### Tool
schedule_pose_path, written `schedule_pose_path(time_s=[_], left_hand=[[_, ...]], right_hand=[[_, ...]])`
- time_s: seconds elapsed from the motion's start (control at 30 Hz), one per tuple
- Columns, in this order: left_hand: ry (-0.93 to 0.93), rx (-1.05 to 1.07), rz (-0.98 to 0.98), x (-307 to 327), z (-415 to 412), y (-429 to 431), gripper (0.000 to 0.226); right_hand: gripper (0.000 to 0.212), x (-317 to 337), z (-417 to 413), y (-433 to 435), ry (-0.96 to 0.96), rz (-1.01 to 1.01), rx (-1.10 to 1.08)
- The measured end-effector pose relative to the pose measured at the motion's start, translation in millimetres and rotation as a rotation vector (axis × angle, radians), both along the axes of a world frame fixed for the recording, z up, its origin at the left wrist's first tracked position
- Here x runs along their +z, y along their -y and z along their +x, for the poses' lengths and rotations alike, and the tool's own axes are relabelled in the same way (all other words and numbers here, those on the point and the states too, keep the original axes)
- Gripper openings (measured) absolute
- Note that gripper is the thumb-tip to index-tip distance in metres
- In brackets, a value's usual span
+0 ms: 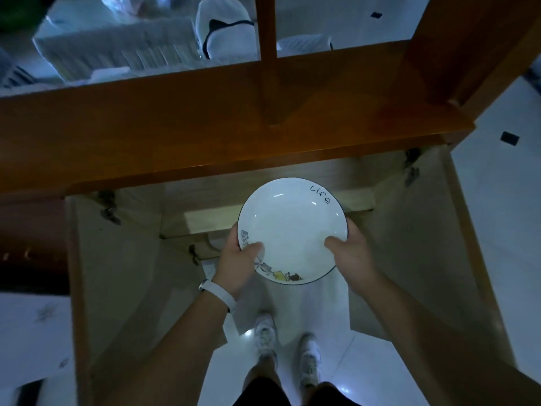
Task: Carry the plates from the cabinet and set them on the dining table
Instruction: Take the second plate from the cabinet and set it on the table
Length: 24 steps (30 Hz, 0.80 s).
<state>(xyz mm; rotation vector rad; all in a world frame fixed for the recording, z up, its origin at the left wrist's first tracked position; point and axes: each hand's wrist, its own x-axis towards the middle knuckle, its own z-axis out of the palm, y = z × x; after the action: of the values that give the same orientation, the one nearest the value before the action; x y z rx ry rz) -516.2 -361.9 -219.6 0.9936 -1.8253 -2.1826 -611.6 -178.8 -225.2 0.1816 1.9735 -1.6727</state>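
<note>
Step in hand, as judged: lifting one plate [292,230] clear of the open cabinet [222,118] before carrying it to the dining table, which is not in view.

Recommended handling — keep the plate level, draw it straight back between the two open doors, and avoid the door edges and hinges [109,208] on either side before turning away. A two-handed hold suits a shallow, smooth dish; thumbs should stay pressed on the rim, not slid toward the centre.

Position: the plate is held in the air in front of the cabinet's lower compartment, above the floor [497,206] and the person's shoes [288,344]. It is white, dark-rimmed, with small drawings along the near edge.

Hands: the left hand [238,263] is closed on the near-left rim, thumb on top, fingers beneath. The right hand [352,252] is closed on the near-right rim likewise. Both touch the plate — neither is free. A pale band sits on the left wrist [218,295].
</note>
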Motion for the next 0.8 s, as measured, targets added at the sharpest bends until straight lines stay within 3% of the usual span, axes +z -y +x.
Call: schedule_pose_path(time_s=[0.6,0.8], left_hand=[[-0.075,0.099,-0.097,85,52,-29,0.043],[-0.11,0.02,-0.104,96,71,-18,0.047]], right_hand=[[0.052,87,33,-23,-0.088,-0.175,0.114],[0.054,107,56,-22,-0.176,-0.137,0.107]])
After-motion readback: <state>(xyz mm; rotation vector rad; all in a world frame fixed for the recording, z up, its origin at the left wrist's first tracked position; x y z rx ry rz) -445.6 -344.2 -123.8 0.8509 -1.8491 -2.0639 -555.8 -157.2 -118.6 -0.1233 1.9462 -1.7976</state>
